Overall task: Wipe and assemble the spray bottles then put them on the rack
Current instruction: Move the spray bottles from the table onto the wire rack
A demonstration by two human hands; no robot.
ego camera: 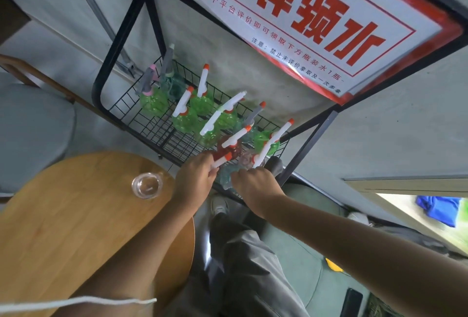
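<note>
The black wire rack [141, 124] fills the middle of the frame, its basket shelf running from centre left down toward the lower centre, bounded by a low wire rim and black frame posts. The left end of the shelf, at centre left, is bare grid; the right half is crowded. A large red-and-white sign [304, 20] hangs on the frame in the upper right, above the shelf.

On the shelf stand several green spray bottles [184, 120] with white, orange-tipped spray heads, close together, some touching. Two more with grey heads [152, 81] stand at the far left end of the group. Near the front rim sits a red spray bottle [229, 151], just beside a clear bottle [247, 158].

The left hand [195, 180] reaches to the front rim at lower centre, its fingers curled round a white spray head [220, 162] with an orange collar, close against the red bottle. The right hand [255, 182], just beside it, has its fingers curled down over a pale blue-green bottle [226, 177] at the rim; how firmly it grips is hidden by the knuckles.

A round wooden table [76, 228] fills the lower left, its edge near the rack's front. On it stands a clear plastic cup [147, 185]; what it holds cannot be told. A grey chair [30, 124] sits at the left edge.
</note>
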